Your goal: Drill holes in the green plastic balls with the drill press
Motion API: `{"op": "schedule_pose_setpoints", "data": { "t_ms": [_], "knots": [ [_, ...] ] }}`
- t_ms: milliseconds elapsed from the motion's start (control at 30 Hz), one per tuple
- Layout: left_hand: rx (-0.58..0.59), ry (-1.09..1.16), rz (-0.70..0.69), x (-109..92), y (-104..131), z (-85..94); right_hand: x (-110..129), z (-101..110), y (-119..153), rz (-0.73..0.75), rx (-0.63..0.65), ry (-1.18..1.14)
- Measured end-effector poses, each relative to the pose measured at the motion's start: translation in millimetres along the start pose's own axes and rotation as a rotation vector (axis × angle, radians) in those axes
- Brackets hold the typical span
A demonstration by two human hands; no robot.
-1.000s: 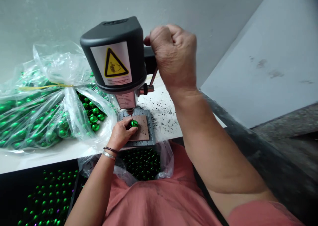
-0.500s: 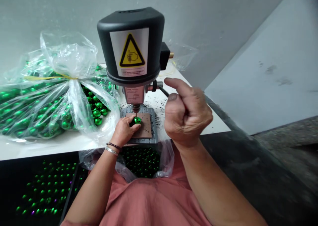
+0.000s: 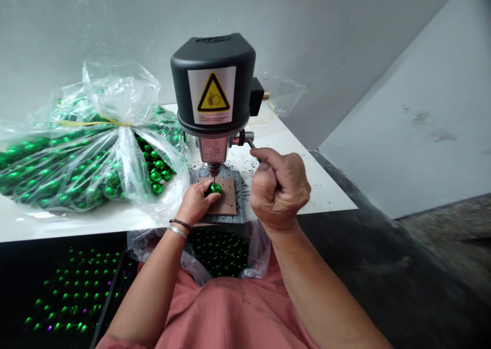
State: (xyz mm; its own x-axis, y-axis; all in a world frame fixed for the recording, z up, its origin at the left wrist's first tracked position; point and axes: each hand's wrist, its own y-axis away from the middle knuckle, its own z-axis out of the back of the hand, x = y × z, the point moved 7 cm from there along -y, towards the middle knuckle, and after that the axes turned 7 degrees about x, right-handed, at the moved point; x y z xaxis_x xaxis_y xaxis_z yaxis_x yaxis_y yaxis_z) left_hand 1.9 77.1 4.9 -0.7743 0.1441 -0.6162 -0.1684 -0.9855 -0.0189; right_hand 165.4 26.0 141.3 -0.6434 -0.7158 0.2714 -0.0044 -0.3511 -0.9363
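Note:
My left hand (image 3: 196,201) pinches a shiny green ball (image 3: 215,188) between thumb and fingers, on a brown board (image 3: 226,204) that lies on the grey base of a small drill press (image 3: 213,93). Straight above the ball is the thin drill bit (image 3: 214,179), its tip at the ball's top; whether it has entered cannot be made out. At the right of the machine, my right hand (image 3: 280,185) is curled round the feed lever (image 3: 251,144), most of which the fingers hide.
A tied clear plastic bag (image 3: 125,159) full of green balls lies left on the white table (image 3: 307,185). Dark shavings surround the base. Below the table edge, an open bag (image 3: 259,249) holds green balls; more balls (image 3: 76,282) sit in rows at lower left.
My right hand has come down and slightly left with the lever. The left hand still holds the ball under the bit. The camera view has shifted a little, so the machine appears lower and farther right.

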Motion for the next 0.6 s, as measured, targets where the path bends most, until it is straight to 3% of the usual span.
{"op": "schedule_pose_setpoints", "data": {
  "t_ms": [333, 467, 600],
  "knots": [
    [-0.044, -0.035, -0.008, -2, 1, 1.8, -2, -4, 17, -0.045, 0.027, 0.021],
    [-0.053, -0.003, 0.005, -2, 3, 1.5, -1, 0, -23, -0.062, -0.028, 0.039],
    [-0.083, 0.111, 0.112, 0, 19, 11.5, -15, -12, -68, -0.246, 0.107, -0.106]
  ]
}}
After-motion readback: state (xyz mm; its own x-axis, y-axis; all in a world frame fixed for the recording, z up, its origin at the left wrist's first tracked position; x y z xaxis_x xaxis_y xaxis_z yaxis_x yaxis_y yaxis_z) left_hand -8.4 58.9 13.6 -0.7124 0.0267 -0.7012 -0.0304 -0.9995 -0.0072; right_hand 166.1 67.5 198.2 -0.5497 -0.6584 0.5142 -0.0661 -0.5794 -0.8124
